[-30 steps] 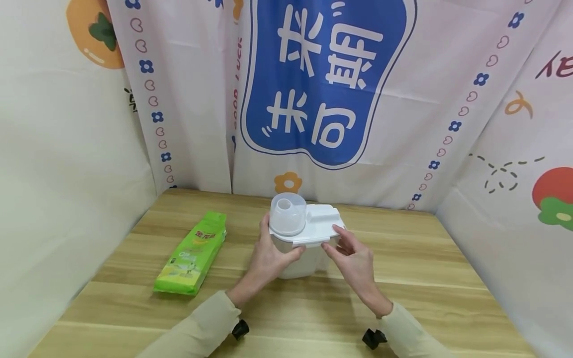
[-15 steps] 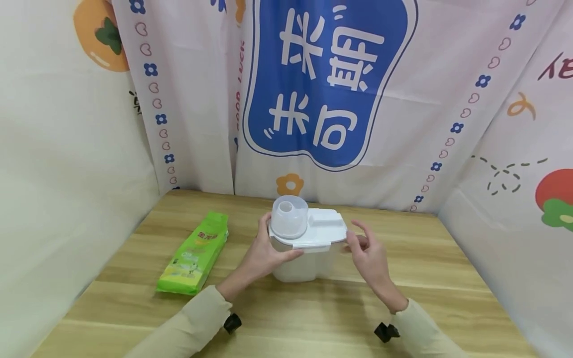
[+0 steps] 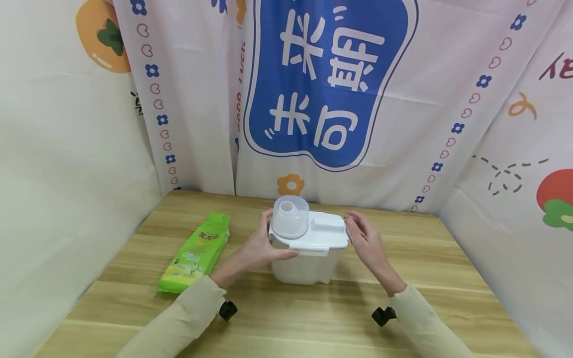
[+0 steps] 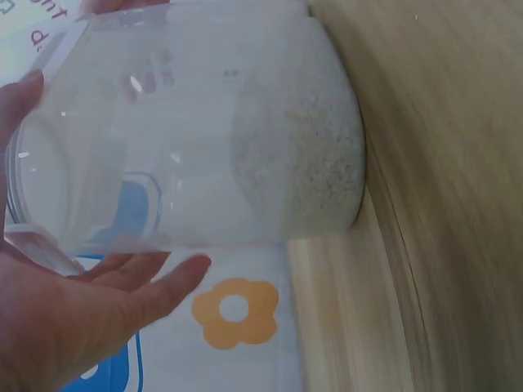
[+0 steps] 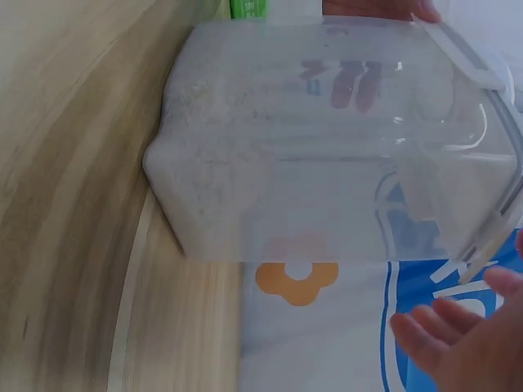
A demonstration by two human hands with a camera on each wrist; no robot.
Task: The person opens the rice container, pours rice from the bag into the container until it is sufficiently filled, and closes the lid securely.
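Observation:
A clear storage container [image 3: 304, 268] with a white lid [image 3: 327, 236] stands on the table, a translucent measuring cup [image 3: 290, 219] upside down on the lid's left part. Pale grainy contents [image 4: 315, 155] lie in its bottom. My left hand [image 3: 259, 246] grips the container's left end, thumb along the front latch [image 3: 311, 250] and fingers round the side. At the lid's right end is my right hand [image 3: 367, 241], its fingers loosely bent. In the right wrist view a side flap [image 5: 489, 249] sticks out from the lid near those fingers; whether they touch it is unclear.
A green packet [image 3: 194, 256] lies on the wooden table [image 3: 429, 278], left of the container. Printed cloth [image 3: 201, 99] hangs behind the table, and further cloth walls [image 3: 528, 209] stand at both sides.
My right hand has left the front latch and moved to the lid's right end. The container has turned slightly, its front now facing me more. My left hand keeps its grip.

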